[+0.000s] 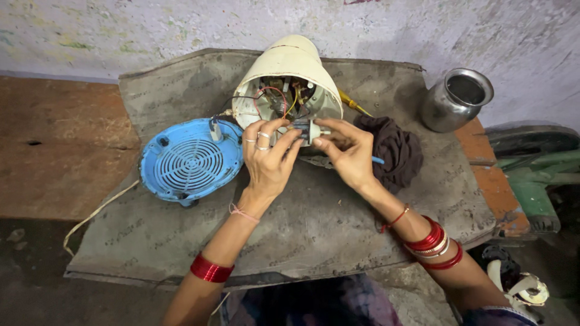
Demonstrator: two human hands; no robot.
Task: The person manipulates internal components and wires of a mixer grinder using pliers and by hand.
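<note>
Fingers (289, 143) of both hands pinch one small grey-and-white electrical part (309, 130), held just in front of the open mouth of the cream housing (284, 63). Left hand (267, 158) closes on the part from the left, thumb and forefinger gripping; it wears three rings. Right hand (349, 152) closes on the same part from the right, fingertips touching its white end.

Count of items on the grey mat (314, 223) covering the tabletop: one cream housing, lying on its side; one blue grille cover (190, 162); one dark cloth (396, 151); one yellow-handled tool (353, 104), partly hidden behind the housing; one blue rod (377, 160) showing beneath the right hand.

Containers: the cream housing holds a motor unit with red, yellow and black wires (279, 96); wires run from it to the blue grille cover, which lies flat just beside it on the left. One steel pot (456, 99) stands at the mat's far right corner, well apart from the hands; its inside looks dark and contents cannot be told.

A cream cord (96, 212) trails off the mat's left edge.
</note>
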